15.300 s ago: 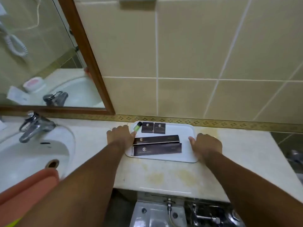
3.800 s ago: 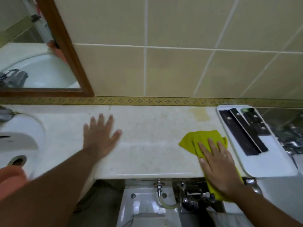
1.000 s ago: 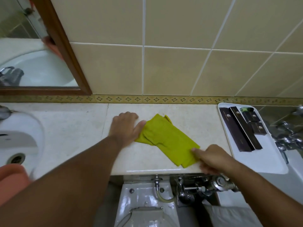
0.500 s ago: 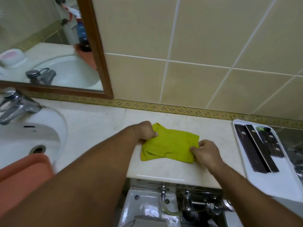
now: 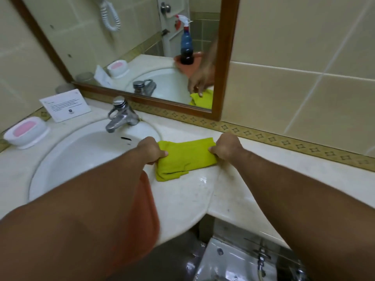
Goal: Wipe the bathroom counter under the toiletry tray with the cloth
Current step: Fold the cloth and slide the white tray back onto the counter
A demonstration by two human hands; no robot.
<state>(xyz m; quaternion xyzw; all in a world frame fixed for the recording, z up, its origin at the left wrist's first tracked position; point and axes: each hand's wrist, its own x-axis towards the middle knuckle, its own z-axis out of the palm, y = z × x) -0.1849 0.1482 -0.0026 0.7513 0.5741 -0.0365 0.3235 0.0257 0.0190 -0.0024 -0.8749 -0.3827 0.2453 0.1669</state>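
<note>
A folded yellow-green cloth [image 5: 185,157] lies on the pale stone counter [image 5: 253,197], just right of the sink rim. My left hand [image 5: 151,150] pinches the cloth's left edge. My right hand [image 5: 226,148] pinches its right edge. Both hands are closed on the fabric, and the cloth rests flat between them. The toiletry tray is out of view.
A white sink basin [image 5: 81,157] with a chrome faucet [image 5: 119,115] sits to the left. A pink soap dish [image 5: 26,131] and a printed card [image 5: 65,105] stand at the back left. An orange object [image 5: 146,201] lies under my left forearm. A framed mirror [image 5: 223,57] hangs above.
The cloth has moved left along the counter, next to the sink, still held at both ends. The view has swung left and the tray has dropped out of sight.
</note>
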